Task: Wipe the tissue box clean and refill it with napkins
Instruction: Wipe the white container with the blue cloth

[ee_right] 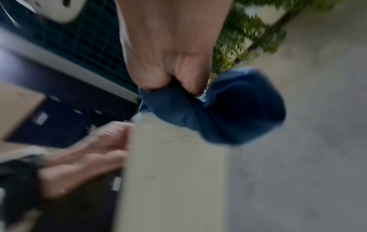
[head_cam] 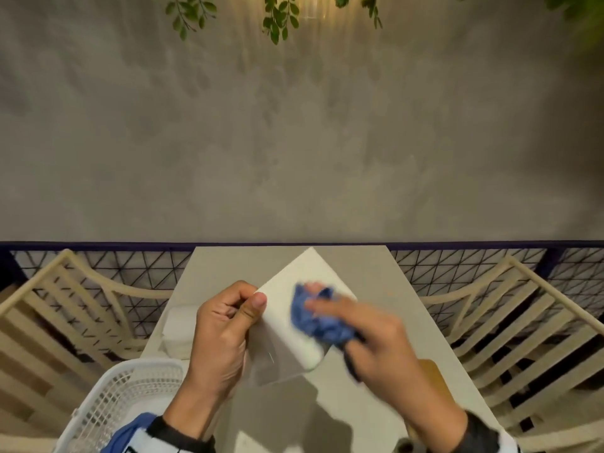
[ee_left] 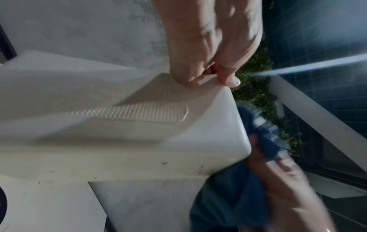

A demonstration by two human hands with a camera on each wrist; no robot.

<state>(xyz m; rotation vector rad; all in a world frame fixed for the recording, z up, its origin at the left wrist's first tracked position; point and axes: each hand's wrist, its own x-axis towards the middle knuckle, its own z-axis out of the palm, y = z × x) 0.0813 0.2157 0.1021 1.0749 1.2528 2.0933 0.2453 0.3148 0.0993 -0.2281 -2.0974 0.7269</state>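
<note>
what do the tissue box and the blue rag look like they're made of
Tissue box: looks like moulded white plastic, smooth and matte, with rounded corners and a raised dotted panel on one face; dirt specks sit on its surface. Blue rag: soft woven or knitted cloth, bunching and creasing in the right hand. The left hand grips the box's edge.

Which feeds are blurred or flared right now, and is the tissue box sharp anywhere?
Head view: right hand and blue cloth smeared by motion, left hand crisp. Left wrist view: tissue box fairly sharp, its dirt specks visible, a lens flare streak at right. Right wrist view: blurred throughout.
</note>
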